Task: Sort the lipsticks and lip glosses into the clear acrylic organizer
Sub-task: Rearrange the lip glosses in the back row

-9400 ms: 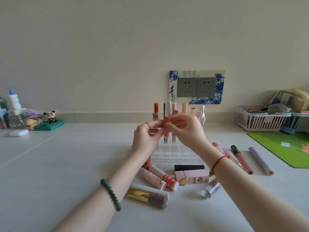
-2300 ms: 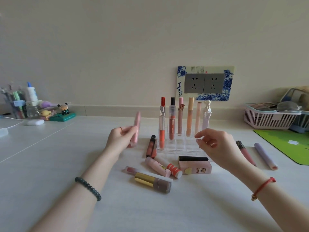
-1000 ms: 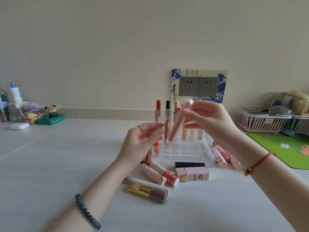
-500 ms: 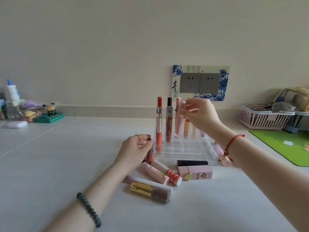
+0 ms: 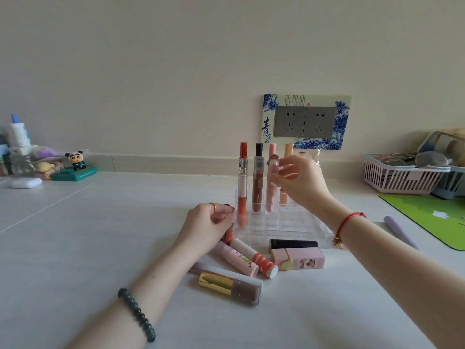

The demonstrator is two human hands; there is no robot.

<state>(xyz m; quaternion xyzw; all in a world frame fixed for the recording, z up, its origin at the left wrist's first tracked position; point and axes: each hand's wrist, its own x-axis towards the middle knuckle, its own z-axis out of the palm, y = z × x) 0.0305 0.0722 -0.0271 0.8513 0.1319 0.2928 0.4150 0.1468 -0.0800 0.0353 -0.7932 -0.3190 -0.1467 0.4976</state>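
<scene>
Acrylic organizer [image 5: 289, 224] holds upright tubes [image 5: 258, 190]; our right hand [image 5: 302, 185] pinches a pink lip gloss [image 5: 271, 196] inside, our left hand [image 5: 208, 222] curls round a red tube [image 5: 229, 235].

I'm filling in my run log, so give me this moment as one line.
right hand pinches pink gloss upright in organizer | left hand grips red tube beside organizer | other tubes lie loose on table

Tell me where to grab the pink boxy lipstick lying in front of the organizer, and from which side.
Grip the pink boxy lipstick by its right half, from above, thumb on the near flat face, fingers on the far one. It lies on its side; the striped tube crowds its left end and the black tube lies close behind.
</scene>
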